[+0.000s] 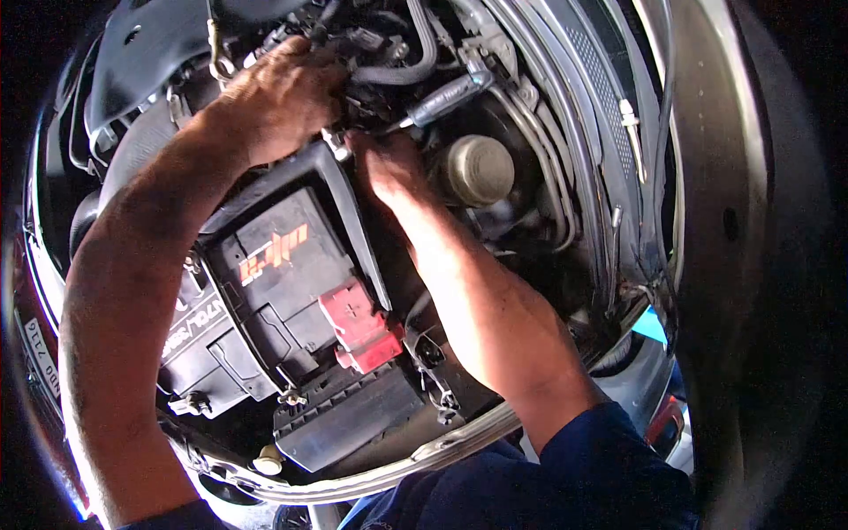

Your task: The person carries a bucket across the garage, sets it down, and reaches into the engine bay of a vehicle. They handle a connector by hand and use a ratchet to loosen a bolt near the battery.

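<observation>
Both of my arms reach into a car's engine bay. My left hand (291, 97) lies over dark parts and hoses near the top middle; its fingertips are hidden among them. Just right of it and lower, my right hand (382, 163) reaches in beside a small shiny metal fitting (336, 144); its fingers are mostly in shadow, and what they hold, if anything, cannot be made out. A grey cylindrical part (442, 102) slants above my right hand, close to a thick grey hose (406, 71).
A black battery (287, 256) with a red terminal cover (359, 325) sits between my forearms. Right of my right hand is a round metallic cap (481, 170). A black box (349, 420) lies by the front edge (415, 459). Metal pipes (539, 146) curve down the right side.
</observation>
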A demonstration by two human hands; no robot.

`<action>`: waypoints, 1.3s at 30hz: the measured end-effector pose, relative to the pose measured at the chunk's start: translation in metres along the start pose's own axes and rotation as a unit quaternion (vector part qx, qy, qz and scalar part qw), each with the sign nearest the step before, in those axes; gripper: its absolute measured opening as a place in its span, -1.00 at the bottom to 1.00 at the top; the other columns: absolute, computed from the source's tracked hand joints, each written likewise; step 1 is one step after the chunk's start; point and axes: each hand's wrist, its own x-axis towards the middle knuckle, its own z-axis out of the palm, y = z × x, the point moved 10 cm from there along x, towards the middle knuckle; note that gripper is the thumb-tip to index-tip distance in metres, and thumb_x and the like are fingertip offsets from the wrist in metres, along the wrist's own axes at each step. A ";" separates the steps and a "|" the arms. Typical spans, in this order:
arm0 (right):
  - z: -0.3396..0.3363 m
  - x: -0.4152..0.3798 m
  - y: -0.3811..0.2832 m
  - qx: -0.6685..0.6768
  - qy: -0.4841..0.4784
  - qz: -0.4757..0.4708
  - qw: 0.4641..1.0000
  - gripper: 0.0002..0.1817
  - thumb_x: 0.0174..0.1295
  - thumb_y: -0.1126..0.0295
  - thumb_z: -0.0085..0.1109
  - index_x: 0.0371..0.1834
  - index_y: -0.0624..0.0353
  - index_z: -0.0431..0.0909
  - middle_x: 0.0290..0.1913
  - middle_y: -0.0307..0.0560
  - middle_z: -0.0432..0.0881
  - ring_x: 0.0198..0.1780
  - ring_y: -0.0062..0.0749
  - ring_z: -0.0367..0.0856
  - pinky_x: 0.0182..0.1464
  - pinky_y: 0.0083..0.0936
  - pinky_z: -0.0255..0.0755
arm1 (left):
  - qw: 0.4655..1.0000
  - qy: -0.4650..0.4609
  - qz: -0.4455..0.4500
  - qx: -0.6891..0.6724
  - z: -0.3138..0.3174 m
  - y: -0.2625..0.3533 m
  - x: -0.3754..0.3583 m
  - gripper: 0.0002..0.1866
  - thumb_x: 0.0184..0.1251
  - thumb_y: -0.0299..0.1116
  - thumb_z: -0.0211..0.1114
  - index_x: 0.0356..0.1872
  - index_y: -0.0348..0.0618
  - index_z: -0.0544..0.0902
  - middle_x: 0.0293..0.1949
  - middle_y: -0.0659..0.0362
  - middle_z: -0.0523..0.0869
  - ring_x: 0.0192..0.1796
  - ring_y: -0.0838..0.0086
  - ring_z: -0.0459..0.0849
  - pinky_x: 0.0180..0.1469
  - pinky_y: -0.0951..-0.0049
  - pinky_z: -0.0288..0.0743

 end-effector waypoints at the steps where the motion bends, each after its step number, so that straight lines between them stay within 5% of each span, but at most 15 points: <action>1: -0.001 -0.001 0.003 -0.034 -0.005 -0.004 0.999 -0.66 0.10 0.34 0.12 -0.09 0.30 0.54 -0.19 0.01 0.65 -0.13 -0.33 0.55 0.00 -0.40 0.37 | 1.000 0.016 -0.007 -0.005 0.004 -0.001 -0.003 -0.83 0.03 -0.33 0.17 -0.38 0.10 0.71 -0.14 0.30 0.61 0.07 0.47 0.50 0.10 0.43 0.32; 5: 0.001 0.000 0.007 -0.028 -0.035 0.011 0.999 -0.58 0.09 0.29 0.10 0.00 0.29 0.49 -0.09 0.08 0.61 -0.05 -0.25 0.55 0.04 -0.37 0.36 | 0.999 0.020 -0.030 0.016 0.013 0.006 -0.012 -0.80 0.06 -0.23 0.17 -0.30 0.19 0.70 -0.06 0.33 0.58 0.14 0.49 0.43 0.19 0.32 0.20; 8: -0.004 0.002 0.013 -0.065 0.001 0.020 0.998 -0.56 0.09 0.32 0.11 0.06 0.26 0.48 -0.06 0.08 0.60 -0.03 -0.27 0.53 0.05 -0.36 0.36 | 0.998 -0.053 0.028 0.017 0.038 0.009 -0.014 -0.70 0.01 -0.27 0.15 -0.19 0.01 0.66 0.01 0.22 0.57 0.14 0.42 0.44 0.20 0.28 0.20; 11: -0.001 -0.002 -0.006 0.020 -0.028 -0.046 0.998 -0.57 0.11 0.30 0.10 0.07 0.22 0.48 -0.06 0.06 0.60 -0.03 -0.30 0.51 0.05 -0.34 0.35 | 0.995 -0.045 0.060 0.061 0.048 0.017 -0.014 -0.65 0.04 -0.29 0.16 -0.07 0.08 0.62 0.05 0.28 0.58 0.19 0.41 0.43 0.23 0.24 0.20; 15: 0.000 0.000 0.001 -0.038 -0.060 0.029 0.997 -0.57 0.12 0.28 0.08 0.05 0.24 0.49 -0.05 0.09 0.60 -0.01 -0.23 0.53 0.06 -0.33 0.35 | 0.990 -0.128 0.017 0.065 0.079 0.011 0.002 -0.63 0.11 -0.31 0.13 0.00 0.14 0.60 0.06 0.24 0.60 0.24 0.38 0.40 0.28 0.23 0.14; 18: -0.001 -0.007 0.006 -0.083 -0.064 0.084 0.991 -0.56 0.13 0.24 0.06 0.03 0.27 0.49 -0.04 0.15 0.60 0.02 -0.09 0.54 0.08 -0.31 0.34 | 0.993 -0.100 0.018 0.055 0.070 0.014 0.007 -0.67 0.09 -0.27 0.14 -0.07 0.14 0.62 0.01 0.24 0.62 0.23 0.35 0.41 0.26 0.18 0.15; 24: -0.003 -0.009 -0.009 -0.157 -0.031 -0.014 0.987 -0.54 0.23 0.14 -0.04 0.01 0.32 0.47 0.00 0.29 0.55 0.10 0.08 0.50 0.13 -0.23 0.31 | 0.998 -0.026 0.023 0.048 0.045 0.014 0.008 -0.73 0.07 -0.20 0.14 -0.19 0.15 0.66 -0.10 0.24 0.65 0.20 0.30 0.41 0.21 0.07 0.18; 27: 0.009 -0.027 -0.036 -0.141 -0.101 -0.090 0.981 -0.44 0.33 -0.01 -0.16 -0.02 0.35 0.48 0.02 0.38 0.50 0.18 0.14 0.41 0.17 -0.22 0.29 | 0.999 0.005 0.030 0.038 0.038 0.015 0.009 -0.75 0.05 -0.16 0.15 -0.25 0.16 0.69 -0.16 0.24 0.67 0.19 0.27 0.41 0.19 0.02 0.19; 32: 0.004 -0.028 -0.016 -0.188 -0.088 0.031 0.978 -0.37 0.31 -0.10 -0.21 -0.08 0.33 0.54 -0.04 0.35 0.55 0.14 0.06 0.47 0.16 -0.25 0.30 | 0.999 0.013 0.029 -0.017 0.060 0.011 0.004 -0.70 0.03 -0.13 0.13 -0.20 0.19 0.68 -0.02 0.21 0.62 0.27 0.17 0.33 0.29 -0.07 0.05; 34: -0.003 -0.018 -0.004 -0.106 -0.037 0.031 0.993 -0.36 0.27 -0.14 -0.19 -0.09 0.29 0.56 -0.05 0.28 0.58 0.11 -0.06 0.51 0.13 -0.27 0.32 | 0.972 0.067 -0.005 0.226 0.064 0.006 0.000 -0.68 0.02 -0.12 0.11 -0.19 0.17 0.68 0.02 0.18 0.60 0.28 0.12 0.31 0.32 -0.11 0.00; 37: -0.014 -0.011 -0.006 -0.047 -0.008 0.052 0.998 -0.37 0.29 -0.10 -0.21 -0.09 0.32 0.56 -0.01 0.24 0.58 0.11 -0.09 0.51 0.15 -0.29 0.30 | 0.993 -0.031 0.028 0.110 0.066 0.012 0.004 -0.67 0.01 -0.13 0.12 -0.19 0.13 0.68 0.04 0.15 0.59 0.30 0.10 0.29 0.31 -0.11 0.00; 39: -0.003 -0.010 -0.013 -0.075 -0.028 -0.017 0.997 -0.35 0.30 -0.11 -0.25 -0.03 0.32 0.53 0.04 0.25 0.55 0.16 -0.08 0.46 0.20 -0.30 0.26 | 0.991 0.002 0.028 0.129 0.048 0.016 0.006 -0.68 0.00 -0.14 0.12 -0.20 0.14 0.68 0.04 0.15 0.59 0.30 0.10 0.29 0.30 -0.12 0.03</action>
